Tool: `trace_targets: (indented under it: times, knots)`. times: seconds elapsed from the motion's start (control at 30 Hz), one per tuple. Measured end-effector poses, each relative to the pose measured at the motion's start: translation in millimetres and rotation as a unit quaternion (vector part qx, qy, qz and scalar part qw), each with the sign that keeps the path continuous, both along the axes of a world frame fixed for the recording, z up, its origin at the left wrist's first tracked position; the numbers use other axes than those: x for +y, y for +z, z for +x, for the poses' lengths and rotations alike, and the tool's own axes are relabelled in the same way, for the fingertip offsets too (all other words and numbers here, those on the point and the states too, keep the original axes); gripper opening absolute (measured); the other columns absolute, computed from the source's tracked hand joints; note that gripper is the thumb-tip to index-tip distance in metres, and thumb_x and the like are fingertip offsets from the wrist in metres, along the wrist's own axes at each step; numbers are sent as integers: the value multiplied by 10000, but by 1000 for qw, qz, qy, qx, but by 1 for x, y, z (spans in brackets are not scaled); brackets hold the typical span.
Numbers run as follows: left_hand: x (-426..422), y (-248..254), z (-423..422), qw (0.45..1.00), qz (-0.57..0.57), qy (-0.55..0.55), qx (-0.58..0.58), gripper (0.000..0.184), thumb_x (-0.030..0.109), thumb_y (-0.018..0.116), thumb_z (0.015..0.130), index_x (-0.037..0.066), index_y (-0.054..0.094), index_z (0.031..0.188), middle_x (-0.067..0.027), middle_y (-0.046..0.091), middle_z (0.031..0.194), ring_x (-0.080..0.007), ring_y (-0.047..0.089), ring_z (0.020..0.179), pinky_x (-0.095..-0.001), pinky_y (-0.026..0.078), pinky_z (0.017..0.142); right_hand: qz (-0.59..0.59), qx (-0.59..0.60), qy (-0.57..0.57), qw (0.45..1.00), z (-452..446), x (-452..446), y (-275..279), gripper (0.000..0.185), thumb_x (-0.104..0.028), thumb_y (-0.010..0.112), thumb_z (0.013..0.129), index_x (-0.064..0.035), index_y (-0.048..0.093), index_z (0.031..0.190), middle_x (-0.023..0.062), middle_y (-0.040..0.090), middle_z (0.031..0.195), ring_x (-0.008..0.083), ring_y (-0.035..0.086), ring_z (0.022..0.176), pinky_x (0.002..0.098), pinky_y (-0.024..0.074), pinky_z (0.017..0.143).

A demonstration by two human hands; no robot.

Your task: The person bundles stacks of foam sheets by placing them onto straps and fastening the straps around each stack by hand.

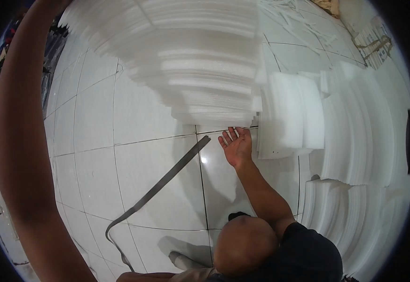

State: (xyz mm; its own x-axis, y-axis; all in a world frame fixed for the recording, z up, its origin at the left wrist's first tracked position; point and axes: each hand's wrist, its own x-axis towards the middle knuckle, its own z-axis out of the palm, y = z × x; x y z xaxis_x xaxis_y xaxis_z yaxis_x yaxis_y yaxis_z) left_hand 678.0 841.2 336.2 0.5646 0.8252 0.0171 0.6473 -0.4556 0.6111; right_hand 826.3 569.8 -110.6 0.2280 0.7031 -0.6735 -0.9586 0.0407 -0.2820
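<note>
A tall stack of white foam sheets (pixel 205 66) fills the upper middle of the head view, with its layered edges facing me. My right hand (pixel 236 145) is at its lower edge, palm up, fingers stretched and slightly spread. The fingertips meet the bottom of the stack, and I cannot tell whether they bear any weight. My left arm runs large along the left side of the view and leaves at the top, so my left hand is out of sight. A grey flat strap (pixel 167 175) lies on the floor, one end close to my right hand.
More white foam sheets (pixel 292 110) stand just right of my right hand. Larger curved-looking foam stacks (pixel 358 127) line the right side. Thin white foam strips (pixel 303 28) are scattered at the upper right. White tiles (pixel 153 155) cover the floor. Dark items crowd the far left edge.
</note>
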Motion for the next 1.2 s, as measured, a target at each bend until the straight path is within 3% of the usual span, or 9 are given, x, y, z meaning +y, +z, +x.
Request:
trace_targets:
  times: [0.3,0.4,0.5,0.6,0.83,0.9,1.0,1.13,1.2]
  knots:
    - [36,-12,-71,994,-66,31,-80,703,604,426,889,106,416,1386,-153,456,1369,-289,456,1249,-422,374,1022,76,0,20,997,15,23,-15,477,-486,579,783,-130,445,1071,84,497,1121,264,437,1154,481,270,1051]
    - [41,-19,-96,989,-86,52,-107,690,592,439,890,109,424,1382,-142,474,1359,-276,475,1237,-404,392,1015,150,2,69,986,20,40,-26,717,-607,575,772,-128,400,1276,98,456,1284,282,362,1280,506,215,1088]
    - [45,-29,-125,982,-102,68,-146,676,580,451,891,111,432,1377,-130,491,1348,-263,493,1225,-387,409,1007,211,-104,40,971,13,59,14,1097,-752,590,694,-91,183,1469,100,295,1480,272,262,1365,468,180,1121]
    - [31,-46,-164,954,-59,208,-207,662,577,420,898,119,433,1375,-100,515,1327,-223,526,1187,-373,446,969,246,-163,72,953,13,83,10,1131,-768,581,682,-97,142,1479,98,232,1509,272,241,1374,461,165,1133]
    - [-39,-89,-308,889,-128,341,-278,699,604,386,896,117,389,1399,-95,489,1354,-233,529,1176,-372,457,956,247,-295,141,912,-7,100,44,1072,-638,699,689,-24,233,1434,89,376,1419,260,332,1321,421,255,1111]
    - [-72,-98,-353,882,-98,365,-283,714,615,380,893,118,378,1405,-97,479,1364,-238,527,1176,-378,461,951,301,-331,198,872,-18,107,68,903,-468,739,756,20,305,1380,143,484,1288,261,472,1184,394,397,1004]
    - [-129,-101,-406,838,-149,420,-316,752,646,372,884,119,353,1419,-105,466,1375,-253,515,1189,-390,461,954,302,-358,284,836,-47,118,120,799,-371,728,773,46,352,1342,162,518,1239,252,510,1130,368,420,969]
    - [-202,-117,-474,820,-150,458,-308,857,721,344,857,103,292,1448,-132,451,1381,-272,485,1224,-410,451,973,306,-419,326,790,-87,142,197,633,-437,611,843,48,507,1237,141,575,1176,212,566,1040,326,450,923]
    - [-230,-131,-497,821,-192,425,-329,909,748,330,843,65,290,1442,-152,440,1385,-275,478,1235,-418,446,983,243,-441,451,737,-107,151,258,680,-491,581,857,38,480,1272,184,567,1199,246,579,1043,365,469,908]
